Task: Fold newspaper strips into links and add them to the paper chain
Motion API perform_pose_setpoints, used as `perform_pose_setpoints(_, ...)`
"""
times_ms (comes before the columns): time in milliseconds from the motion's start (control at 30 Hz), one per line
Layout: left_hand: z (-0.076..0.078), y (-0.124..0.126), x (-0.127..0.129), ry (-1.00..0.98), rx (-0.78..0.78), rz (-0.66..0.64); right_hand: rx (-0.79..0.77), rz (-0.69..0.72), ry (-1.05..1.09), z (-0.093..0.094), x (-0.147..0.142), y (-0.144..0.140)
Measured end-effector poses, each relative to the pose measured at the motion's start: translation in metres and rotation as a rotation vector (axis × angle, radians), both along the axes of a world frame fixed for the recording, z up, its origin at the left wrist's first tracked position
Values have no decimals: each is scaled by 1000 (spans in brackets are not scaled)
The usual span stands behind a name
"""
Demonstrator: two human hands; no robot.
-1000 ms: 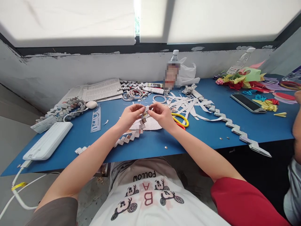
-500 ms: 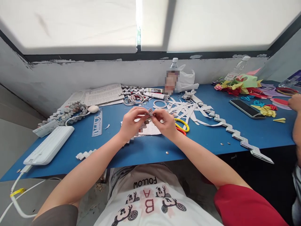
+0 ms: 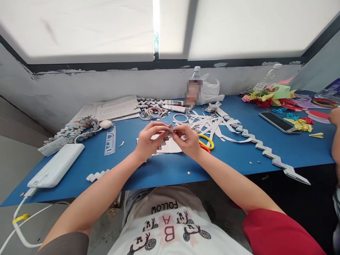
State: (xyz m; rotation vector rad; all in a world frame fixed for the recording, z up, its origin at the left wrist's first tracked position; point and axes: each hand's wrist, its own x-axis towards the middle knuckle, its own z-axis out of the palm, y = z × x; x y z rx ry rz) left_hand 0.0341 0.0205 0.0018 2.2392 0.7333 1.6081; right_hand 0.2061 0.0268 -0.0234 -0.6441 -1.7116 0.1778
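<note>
A folded newspaper chain (image 3: 170,128) is pinched between my two hands above the middle of the table. My left hand (image 3: 149,139) closes its thumb and fingertips on the chain's left side, and more zigzag links hang below that hand, partly hidden. From the right, my right hand (image 3: 188,140) grips the same end with thumb and forefinger. Beneath the hands lies a printed sheet (image 3: 172,146). Scissors with yellow and red handles (image 3: 206,141) rest beside my right wrist, partly covered. A short zigzag piece (image 3: 96,175) lies near my left forearm.
White paper strips (image 3: 209,122), tape rolls (image 3: 180,118) and newspapers (image 3: 117,108) lie toward the back. A long paper chain (image 3: 268,152) hangs over the front edge. A ruler (image 3: 109,140) and white lamp (image 3: 57,164) are left; a phone (image 3: 278,123) and another person's hand (image 3: 335,116) are right.
The view has shifted very slightly. Both hands stay almost in place on the chain, with only a small movement of the fingers.
</note>
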Motion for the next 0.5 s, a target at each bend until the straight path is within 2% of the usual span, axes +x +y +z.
perform_pose_setpoints(267, 0, 0, 0, 8, -29, 5, -25, 31, 10, 2, -1, -1)
perform_pose_setpoints(500, -1, 0, 1, 1, -100, 9, -25, -33, -28, 1, -1, -2)
